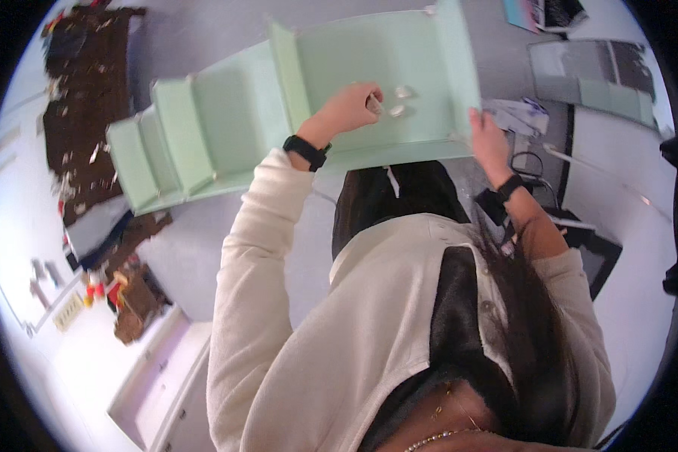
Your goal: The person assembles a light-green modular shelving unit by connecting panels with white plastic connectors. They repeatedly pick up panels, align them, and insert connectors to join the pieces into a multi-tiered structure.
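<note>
At two o'clock the right hand (490,147) is bracing the right end of a pale-green, stepped, open-fronted shelf unit (237,117); how tightly its fingers are closing, I can't tell. At twelve, the left hand (356,107) is pinching a small whitish piece (374,104). The upright green dividers (288,75) are apparently standing joined already; two small white pieces (397,111) are lying loose, seemingly unplaced. Beyond, at two, a crumpled white-and-purple bundle (518,117) is crowding the right hand.
</note>
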Demonstrator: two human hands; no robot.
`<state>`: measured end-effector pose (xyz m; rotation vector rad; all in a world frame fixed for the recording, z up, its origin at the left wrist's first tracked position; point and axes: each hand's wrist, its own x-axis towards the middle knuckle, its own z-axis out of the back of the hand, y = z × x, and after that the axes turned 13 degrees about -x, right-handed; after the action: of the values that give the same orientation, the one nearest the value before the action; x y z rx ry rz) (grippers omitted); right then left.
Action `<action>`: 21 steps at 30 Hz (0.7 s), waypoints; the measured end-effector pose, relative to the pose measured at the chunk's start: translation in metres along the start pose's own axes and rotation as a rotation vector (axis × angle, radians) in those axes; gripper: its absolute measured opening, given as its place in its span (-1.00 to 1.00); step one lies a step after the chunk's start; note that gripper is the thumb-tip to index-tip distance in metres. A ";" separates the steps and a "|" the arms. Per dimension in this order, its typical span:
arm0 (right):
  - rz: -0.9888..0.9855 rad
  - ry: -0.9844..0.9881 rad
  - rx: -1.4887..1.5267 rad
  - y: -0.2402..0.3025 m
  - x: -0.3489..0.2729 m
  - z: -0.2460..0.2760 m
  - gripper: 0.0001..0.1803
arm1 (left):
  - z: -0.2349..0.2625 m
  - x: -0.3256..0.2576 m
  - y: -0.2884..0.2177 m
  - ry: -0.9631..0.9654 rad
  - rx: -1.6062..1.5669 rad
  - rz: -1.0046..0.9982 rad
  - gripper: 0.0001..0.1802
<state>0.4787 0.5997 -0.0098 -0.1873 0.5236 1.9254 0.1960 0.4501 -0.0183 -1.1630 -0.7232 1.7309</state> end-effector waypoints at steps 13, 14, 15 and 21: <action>0.340 0.783 0.902 0.145 -0.129 -0.019 -0.37 | 0.004 -0.171 -0.020 0.058 -0.146 -0.297 -0.55; 0.327 0.777 0.887 0.155 -0.132 -0.026 -0.37 | 0.006 -0.178 -0.012 0.066 -0.149 -0.344 -0.54; 0.288 0.773 0.855 0.164 -0.140 -0.032 -0.37 | 0.010 -0.182 -0.003 0.083 -0.115 -0.360 -0.51; 0.181 0.591 0.992 0.205 -0.182 -0.076 -0.53 | 0.041 -0.218 0.051 -0.006 -0.388 -0.373 -0.51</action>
<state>0.3590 0.3474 0.0446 -0.0534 1.8592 1.5399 0.1736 0.2317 0.0410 -1.1845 -1.2342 1.3153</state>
